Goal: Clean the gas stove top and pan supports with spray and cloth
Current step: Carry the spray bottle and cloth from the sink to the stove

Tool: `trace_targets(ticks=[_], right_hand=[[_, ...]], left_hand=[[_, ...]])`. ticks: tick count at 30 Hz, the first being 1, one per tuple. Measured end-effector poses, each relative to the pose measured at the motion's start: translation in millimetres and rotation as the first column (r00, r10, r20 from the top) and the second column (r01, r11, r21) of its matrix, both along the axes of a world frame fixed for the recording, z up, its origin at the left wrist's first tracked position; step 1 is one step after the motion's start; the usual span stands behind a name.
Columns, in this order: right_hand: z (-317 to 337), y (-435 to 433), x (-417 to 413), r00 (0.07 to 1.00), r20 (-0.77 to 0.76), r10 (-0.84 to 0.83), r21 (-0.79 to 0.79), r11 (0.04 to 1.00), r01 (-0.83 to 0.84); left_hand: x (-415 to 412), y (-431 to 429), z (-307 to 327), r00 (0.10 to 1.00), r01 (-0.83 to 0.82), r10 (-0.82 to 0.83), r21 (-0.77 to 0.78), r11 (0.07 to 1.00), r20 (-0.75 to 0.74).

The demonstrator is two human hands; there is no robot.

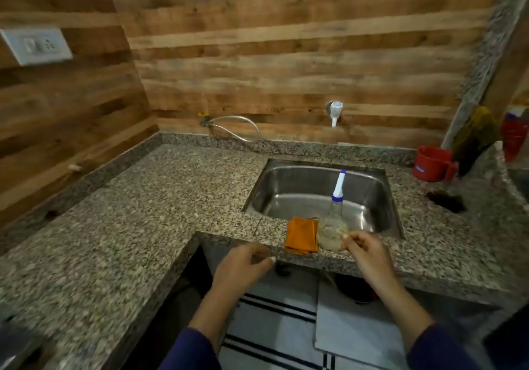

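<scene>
A clear spray bottle [333, 226] with a white and blue nozzle stands on the granite counter's [143, 198] front strip, just before the sink. Touching its left side lies a folded orange cloth [302, 236], reaching the counter's edge. My right hand [367, 252] is beside the bottle's lower right. Its fingers are loosely curled and their tips are at the bottle, not wrapped round it. My left hand [243, 269] hovers below and left of the cloth at the counter edge, fingers loosely curled, holding nothing. No stove top is clearly in view.
A steel sink [369, 186] is set into the counter behind the bottle. A red mug [433, 163] stands at the back right, with a dark stain [445, 201] before it. A tap [334, 112] and a hose [234, 126] come from the wooden wall. A metal edge [11, 349] shows at bottom left.
</scene>
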State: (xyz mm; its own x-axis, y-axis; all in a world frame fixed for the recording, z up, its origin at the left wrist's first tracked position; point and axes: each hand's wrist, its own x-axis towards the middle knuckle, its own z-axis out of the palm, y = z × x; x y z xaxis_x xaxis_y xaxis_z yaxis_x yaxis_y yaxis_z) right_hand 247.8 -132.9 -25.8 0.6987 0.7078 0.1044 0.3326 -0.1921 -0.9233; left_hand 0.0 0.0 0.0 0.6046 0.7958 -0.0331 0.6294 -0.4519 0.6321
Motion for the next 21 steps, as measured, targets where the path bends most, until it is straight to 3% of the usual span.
trace_targets(ticks=[2, 6, 13, 16, 21], right_hand=[[-14.6, 26.0, 25.8, 0.999, -0.048, -0.003, -0.071, 0.997, -0.001], [-31.7, 71.4, 57.9, 0.991, -0.130, -0.026, -0.192, 0.981, 0.001], [-46.9, 119.5, 82.1, 0.998, -0.059, -0.031, -0.176, 0.984, 0.021], [-49.3, 116.3, 74.0, 0.999, 0.022, -0.040, -0.139, 0.989, 0.043], [-62.1, 119.0, 82.1, 0.983, 0.182, -0.035, -0.144, 0.988, 0.061]], left_hand=[[32.5, 19.3, -21.2, 1.000, -0.024, 0.026, -0.186, 0.982, 0.009], [70.8, 39.9, -51.7, 0.999, -0.030, 0.026, -0.308, 0.951, -0.019], [126.5, 80.6, -109.3, 0.980, -0.199, 0.189, -0.343, 0.918, -0.062], [145.5, 86.1, -125.8, 0.966, -0.240, 0.193, -0.318, 0.917, -0.173], [164.3, 95.9, -146.9, 0.941, -0.336, 0.286, -0.382, 0.861, -0.183]])
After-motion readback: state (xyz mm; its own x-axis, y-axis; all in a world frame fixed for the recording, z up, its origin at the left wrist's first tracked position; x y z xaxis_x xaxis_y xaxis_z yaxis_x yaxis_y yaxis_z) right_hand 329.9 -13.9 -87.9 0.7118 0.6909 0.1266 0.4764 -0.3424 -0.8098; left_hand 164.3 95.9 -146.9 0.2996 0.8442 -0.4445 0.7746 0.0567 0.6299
